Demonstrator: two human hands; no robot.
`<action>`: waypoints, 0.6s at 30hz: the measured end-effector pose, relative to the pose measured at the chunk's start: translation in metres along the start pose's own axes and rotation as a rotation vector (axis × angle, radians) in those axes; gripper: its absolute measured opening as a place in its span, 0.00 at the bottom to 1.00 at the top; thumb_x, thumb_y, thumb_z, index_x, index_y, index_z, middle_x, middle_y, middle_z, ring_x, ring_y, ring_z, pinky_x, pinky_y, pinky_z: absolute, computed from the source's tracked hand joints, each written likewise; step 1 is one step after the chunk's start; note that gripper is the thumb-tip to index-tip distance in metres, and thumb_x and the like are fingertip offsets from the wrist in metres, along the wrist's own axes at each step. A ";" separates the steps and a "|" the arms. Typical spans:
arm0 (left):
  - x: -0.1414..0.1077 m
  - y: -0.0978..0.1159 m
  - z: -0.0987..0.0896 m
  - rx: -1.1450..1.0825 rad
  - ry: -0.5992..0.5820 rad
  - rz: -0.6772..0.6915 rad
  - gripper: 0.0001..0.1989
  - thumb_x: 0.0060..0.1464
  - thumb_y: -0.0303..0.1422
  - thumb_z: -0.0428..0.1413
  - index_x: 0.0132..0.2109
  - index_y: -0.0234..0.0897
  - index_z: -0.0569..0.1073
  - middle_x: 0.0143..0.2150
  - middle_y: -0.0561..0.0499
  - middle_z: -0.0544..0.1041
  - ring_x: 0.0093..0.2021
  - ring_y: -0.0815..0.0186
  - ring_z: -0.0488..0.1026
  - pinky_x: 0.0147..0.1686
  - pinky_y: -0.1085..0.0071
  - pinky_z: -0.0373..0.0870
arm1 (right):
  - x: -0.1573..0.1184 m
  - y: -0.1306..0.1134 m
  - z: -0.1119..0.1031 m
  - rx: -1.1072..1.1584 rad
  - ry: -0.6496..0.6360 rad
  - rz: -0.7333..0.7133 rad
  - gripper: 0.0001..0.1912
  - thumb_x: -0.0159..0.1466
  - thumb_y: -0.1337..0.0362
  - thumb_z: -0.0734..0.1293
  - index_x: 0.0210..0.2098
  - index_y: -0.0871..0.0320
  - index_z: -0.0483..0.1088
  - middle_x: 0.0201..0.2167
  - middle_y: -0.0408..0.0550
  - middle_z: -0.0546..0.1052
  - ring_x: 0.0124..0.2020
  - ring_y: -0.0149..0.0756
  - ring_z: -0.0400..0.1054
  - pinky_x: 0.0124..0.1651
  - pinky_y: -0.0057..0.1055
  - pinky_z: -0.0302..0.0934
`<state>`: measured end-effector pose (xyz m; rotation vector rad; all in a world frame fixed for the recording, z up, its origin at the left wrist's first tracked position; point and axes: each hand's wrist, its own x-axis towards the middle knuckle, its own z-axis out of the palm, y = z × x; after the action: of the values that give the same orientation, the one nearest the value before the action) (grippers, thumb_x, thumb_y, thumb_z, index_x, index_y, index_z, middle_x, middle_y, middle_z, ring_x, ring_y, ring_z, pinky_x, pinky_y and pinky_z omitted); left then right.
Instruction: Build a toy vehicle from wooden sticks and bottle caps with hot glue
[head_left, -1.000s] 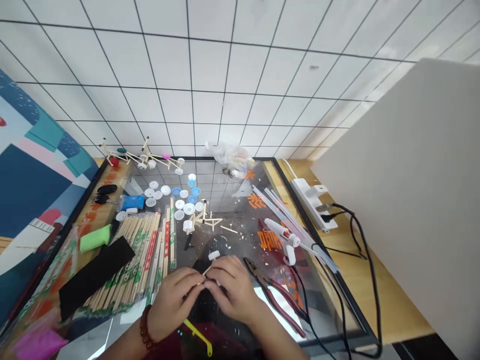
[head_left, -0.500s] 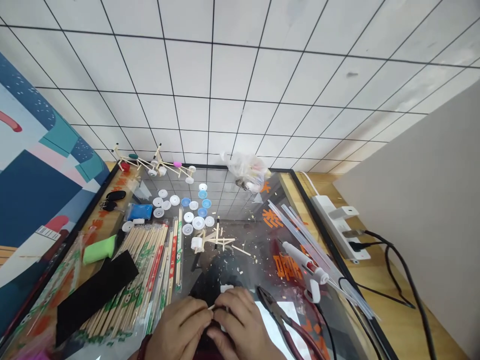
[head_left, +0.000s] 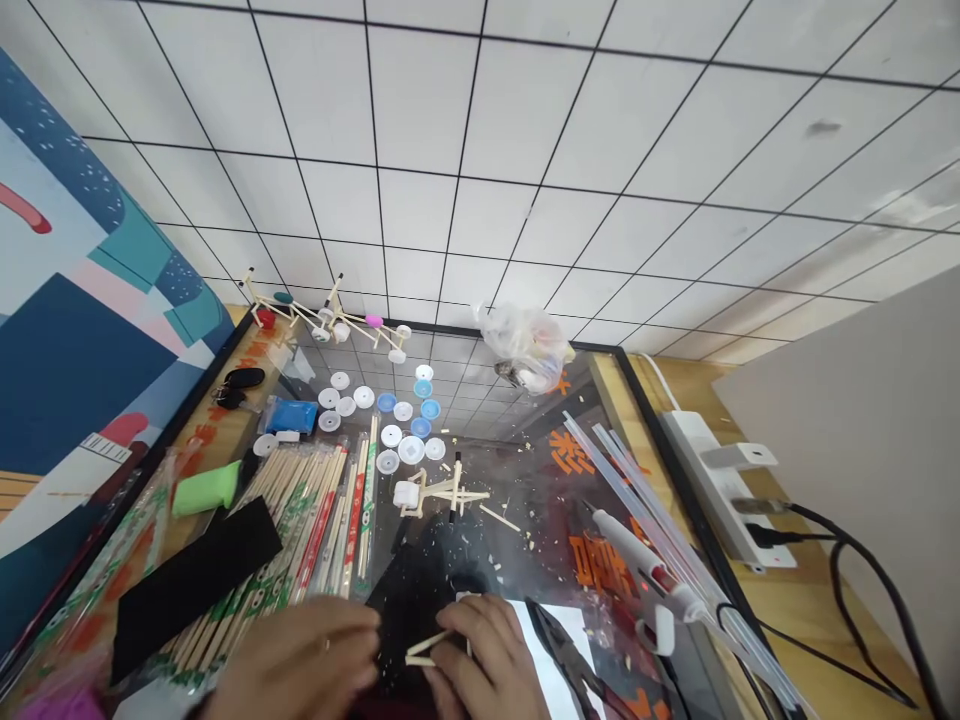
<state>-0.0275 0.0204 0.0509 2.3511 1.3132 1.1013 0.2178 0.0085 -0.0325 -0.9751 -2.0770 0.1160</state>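
Note:
Low in the view, my right hand (head_left: 491, 660) is closed on short wooden sticks (head_left: 424, 650) that meet at an angle. To its left is my left hand (head_left: 300, 655), blurred by motion and apart from the sticks; whether it holds anything is unclear. Farther back on the dark glass top lies a small stick frame (head_left: 450, 494) with a white wheel piece (head_left: 406, 494) at its left end. Pliers (head_left: 566, 655) rest on white paper (head_left: 581, 625) just right of my right hand.
Packed wooden sticks (head_left: 277, 540), a black strip (head_left: 199, 585) and a green roll (head_left: 206, 489) lie left. White and blue wheels (head_left: 411, 449) are behind. Right are a glue gun (head_left: 637, 555), clear glue sticks (head_left: 645, 500), a power strip (head_left: 720, 490) and cables.
My hands have come apart, with my left hand moving left and the sticks staying in my right hand. The camera view has shifted, so the table things appear farther right.

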 end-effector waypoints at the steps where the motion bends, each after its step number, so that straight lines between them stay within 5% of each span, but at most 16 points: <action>1: 0.012 -0.012 -0.016 -0.048 0.004 -0.145 0.09 0.63 0.38 0.57 0.43 0.54 0.83 0.37 0.56 0.87 0.34 0.61 0.83 0.31 0.71 0.81 | 0.000 -0.001 -0.001 0.003 -0.013 0.006 0.06 0.67 0.71 0.65 0.35 0.56 0.73 0.35 0.49 0.79 0.37 0.39 0.75 0.44 0.38 0.73; 3: 0.050 -0.046 -0.043 -0.199 0.145 -0.592 0.04 0.60 0.39 0.63 0.39 0.49 0.84 0.39 0.55 0.86 0.39 0.60 0.82 0.36 0.70 0.80 | -0.001 -0.003 -0.003 0.008 -0.043 0.015 0.05 0.64 0.72 0.66 0.36 0.56 0.73 0.36 0.50 0.80 0.38 0.40 0.76 0.46 0.39 0.73; 5: 0.098 -0.089 -0.057 -0.627 0.478 -0.974 0.02 0.58 0.28 0.64 0.35 0.38 0.80 0.38 0.52 0.83 0.39 0.65 0.78 0.42 0.71 0.77 | -0.001 -0.004 -0.005 0.016 -0.062 0.011 0.06 0.64 0.72 0.66 0.37 0.56 0.73 0.37 0.50 0.80 0.38 0.40 0.76 0.47 0.40 0.73; 10: 0.194 -0.189 -0.052 -0.811 0.573 -1.143 0.05 0.65 0.22 0.56 0.46 0.31 0.75 0.35 0.52 0.76 0.35 0.72 0.75 0.39 0.76 0.73 | -0.001 -0.004 -0.006 0.030 -0.076 0.017 0.06 0.64 0.73 0.65 0.37 0.57 0.73 0.38 0.51 0.80 0.40 0.40 0.75 0.47 0.40 0.71; 14: 0.218 -0.228 -0.046 -0.861 0.571 -1.209 0.19 0.66 0.38 0.60 0.60 0.35 0.73 0.57 0.43 0.76 0.51 0.58 0.78 0.49 0.56 0.79 | 0.000 -0.002 -0.006 0.017 -0.083 0.042 0.06 0.66 0.72 0.65 0.37 0.57 0.73 0.38 0.51 0.79 0.41 0.41 0.74 0.48 0.41 0.69; 18: 0.228 -0.254 -0.047 -0.869 0.581 -1.243 0.21 0.66 0.40 0.60 0.62 0.36 0.72 0.60 0.42 0.75 0.55 0.55 0.76 0.53 0.52 0.78 | 0.001 -0.002 -0.006 0.049 -0.087 0.056 0.06 0.66 0.73 0.64 0.38 0.58 0.72 0.39 0.51 0.78 0.41 0.40 0.73 0.48 0.41 0.68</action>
<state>-0.1488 0.3424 0.0646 0.3905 1.5546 1.4049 0.2202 0.0060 -0.0273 -1.0149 -2.1157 0.2413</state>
